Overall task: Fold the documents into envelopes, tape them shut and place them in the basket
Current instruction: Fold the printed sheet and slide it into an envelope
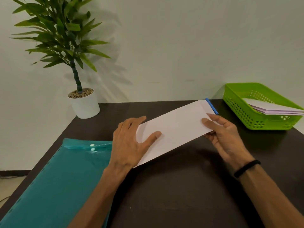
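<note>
Now you are pinching the folded document (174, 129) in your right hand (225, 137); your left hand (130, 142) is pressing flat, the green basket (238, 111) lying just beyond your right grip.

Matt white paper (174, 129); perforated green plastic basket (246, 116); glossy teal folder (62, 178).
</note>
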`<action>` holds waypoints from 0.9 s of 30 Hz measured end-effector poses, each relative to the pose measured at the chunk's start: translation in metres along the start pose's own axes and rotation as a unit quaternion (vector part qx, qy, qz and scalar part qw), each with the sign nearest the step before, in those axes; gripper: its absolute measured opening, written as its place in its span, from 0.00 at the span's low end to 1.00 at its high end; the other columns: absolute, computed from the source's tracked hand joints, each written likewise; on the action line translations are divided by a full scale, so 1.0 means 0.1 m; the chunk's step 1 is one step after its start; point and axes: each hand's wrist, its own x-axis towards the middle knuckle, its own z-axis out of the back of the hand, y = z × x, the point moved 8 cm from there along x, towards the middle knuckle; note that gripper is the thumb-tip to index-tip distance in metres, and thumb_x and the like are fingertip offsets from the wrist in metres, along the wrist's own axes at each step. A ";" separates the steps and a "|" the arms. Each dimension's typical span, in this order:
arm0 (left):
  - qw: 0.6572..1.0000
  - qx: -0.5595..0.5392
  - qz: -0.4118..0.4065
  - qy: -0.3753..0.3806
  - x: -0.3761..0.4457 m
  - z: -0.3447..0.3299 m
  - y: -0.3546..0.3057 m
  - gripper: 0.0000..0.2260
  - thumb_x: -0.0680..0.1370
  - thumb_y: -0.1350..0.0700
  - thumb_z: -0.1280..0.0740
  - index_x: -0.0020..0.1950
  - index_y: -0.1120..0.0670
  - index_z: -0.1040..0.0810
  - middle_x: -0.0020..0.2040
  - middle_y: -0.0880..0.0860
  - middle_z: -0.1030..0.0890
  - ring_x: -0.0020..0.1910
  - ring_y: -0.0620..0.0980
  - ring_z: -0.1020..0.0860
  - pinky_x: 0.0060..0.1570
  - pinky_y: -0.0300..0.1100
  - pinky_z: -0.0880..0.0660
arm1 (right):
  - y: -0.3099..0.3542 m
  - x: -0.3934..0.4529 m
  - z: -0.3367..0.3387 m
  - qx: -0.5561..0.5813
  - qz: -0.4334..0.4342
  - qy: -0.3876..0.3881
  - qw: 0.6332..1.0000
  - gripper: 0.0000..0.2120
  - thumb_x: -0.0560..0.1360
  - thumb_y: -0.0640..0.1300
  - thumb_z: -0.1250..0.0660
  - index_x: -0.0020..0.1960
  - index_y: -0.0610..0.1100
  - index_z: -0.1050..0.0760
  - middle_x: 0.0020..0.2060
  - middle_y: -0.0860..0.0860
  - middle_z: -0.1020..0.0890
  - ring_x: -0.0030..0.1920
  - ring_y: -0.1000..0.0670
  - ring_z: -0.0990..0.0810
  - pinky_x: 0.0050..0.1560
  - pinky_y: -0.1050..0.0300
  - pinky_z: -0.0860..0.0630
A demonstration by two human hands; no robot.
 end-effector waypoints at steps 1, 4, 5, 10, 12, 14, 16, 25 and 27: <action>0.999 -0.029 0.015 0.015 0.00 0.01 0.01 0.34 0.72 0.23 0.39 0.73 0.39 0.28 0.67 0.43 0.24 0.66 0.44 0.28 0.67 0.43 0.34 | 0.03 0.02 0.02 -0.008 0.002 0.014 1.000 0.13 0.77 0.35 0.27 0.61 0.42 0.18 0.57 0.44 0.13 0.52 0.49 0.13 0.44 0.58 0.16; 0.972 -0.176 0.092 0.124 -0.02 -0.05 0.00 0.26 0.72 0.27 0.36 0.61 0.42 0.19 0.53 0.41 0.16 0.50 0.41 0.18 0.55 0.44 0.22 | 0.06 0.01 0.04 -0.056 -0.022 0.064 0.996 0.15 0.77 0.35 0.28 0.62 0.46 0.15 0.57 0.46 0.13 0.50 0.50 0.14 0.43 0.58 0.15; 0.956 -0.223 0.103 0.162 -0.05 -0.08 -0.05 0.22 0.73 0.30 0.35 0.55 0.43 0.16 0.48 0.43 0.14 0.46 0.43 0.16 0.51 0.46 0.20 | 0.03 -0.01 0.03 -0.069 -0.041 0.082 0.993 0.16 0.76 0.36 0.28 0.62 0.47 0.15 0.56 0.46 0.13 0.47 0.51 0.15 0.39 0.59 0.17; 0.849 -0.396 0.152 0.314 -0.30 -0.38 -0.27 0.19 0.74 0.40 0.27 0.56 0.52 0.14 0.53 0.58 0.13 0.49 0.55 0.15 0.56 0.54 0.20 | -0.23 -0.14 -0.14 -0.133 -0.119 0.194 0.965 0.23 0.69 0.43 0.22 0.64 0.47 0.16 0.63 0.36 0.17 0.56 0.39 0.22 0.43 0.56 0.20; 0.824 -0.430 0.164 0.332 -0.36 -0.49 -0.32 0.18 0.77 0.46 0.26 0.61 0.54 0.16 0.57 0.59 0.14 0.54 0.57 0.15 0.61 0.56 0.21 | -0.30 -0.25 -0.27 -0.153 -0.146 0.246 0.946 0.22 0.69 0.45 0.22 0.64 0.49 0.16 0.64 0.38 0.17 0.60 0.35 0.22 0.44 0.56 0.17; 0.818 -0.447 0.187 0.309 -0.37 -0.57 -0.32 0.16 0.78 0.50 0.26 0.65 0.52 0.18 0.57 0.56 0.14 0.55 0.57 0.15 0.60 0.56 0.19 | -0.36 -0.37 -0.41 -0.151 -0.167 0.296 0.928 0.20 0.74 0.42 0.26 0.66 0.50 0.17 0.64 0.40 0.17 0.60 0.35 0.19 0.46 0.52 0.15; 0.818 -0.464 0.210 0.267 -0.37 -0.61 -0.29 0.13 0.79 0.52 0.27 0.64 0.50 0.19 0.55 0.54 0.13 0.53 0.56 0.14 0.56 0.55 0.17 | -0.40 -0.45 -0.53 -0.150 -0.166 0.332 0.916 0.24 0.77 0.38 0.29 0.70 0.54 0.21 0.65 0.42 0.17 0.60 0.37 0.16 0.51 0.44 0.15; 0.881 -0.422 0.167 0.135 -0.33 -0.57 -0.22 0.14 0.82 0.53 0.31 0.67 0.48 0.25 0.58 0.49 0.16 0.53 0.49 0.15 0.51 0.53 0.15 | -0.39 -0.36 -0.59 -0.175 -0.085 0.257 0.947 0.24 0.78 0.38 0.28 0.72 0.52 0.25 0.56 0.47 0.13 0.56 0.42 0.13 0.48 0.49 0.14; 0.890 -0.410 0.158 0.125 -0.33 -0.57 -0.20 0.12 0.83 0.54 0.32 0.66 0.49 0.25 0.58 0.50 0.17 0.53 0.50 0.15 0.50 0.54 0.15 | -0.41 -0.35 -0.58 -0.187 -0.074 0.248 0.948 0.19 0.79 0.39 0.29 0.68 0.50 0.23 0.56 0.50 0.13 0.56 0.43 0.13 0.48 0.50 0.14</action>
